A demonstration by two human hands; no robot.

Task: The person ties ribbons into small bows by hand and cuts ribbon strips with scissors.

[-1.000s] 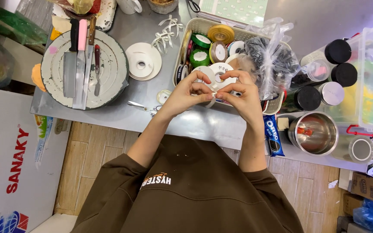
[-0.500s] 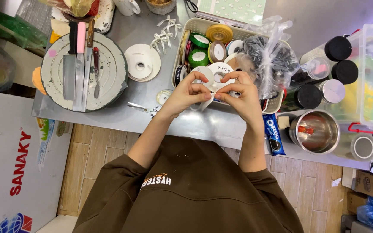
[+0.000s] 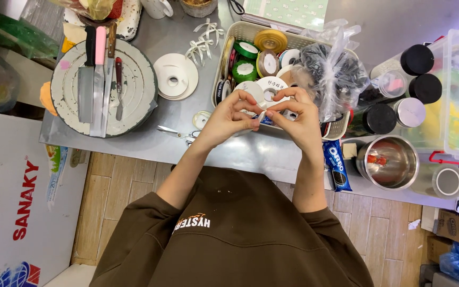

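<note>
My left hand (image 3: 229,114) and my right hand (image 3: 298,114) meet fingertip to fingertip over the front edge of a cream basket (image 3: 224,53). Between the pinched thumbs and forefingers is a small piece of white ribbon (image 3: 262,113), mostly hidden by the fingers. Just behind the hands, inside the basket, lie several ribbon spools: a white one (image 3: 270,86), a green one (image 3: 244,70) and a gold one (image 3: 271,40). Both forearms reach in from my brown sweatshirt (image 3: 235,239).
A round turntable (image 3: 139,85) with knives and a spatula on it sits at the left. Nearby lie a flat white spool (image 3: 175,77), white ribbon bows (image 3: 203,37), scissors (image 3: 179,133). Right: bag of dark material (image 3: 336,72), black-lidded jars (image 3: 418,59), steel cup (image 3: 389,162), cookie packet (image 3: 337,165).
My fingers have drawn closer together, from holding a wider loop of white ribbon to a tight pinch. Both hands stay over the basket's front edge.
</note>
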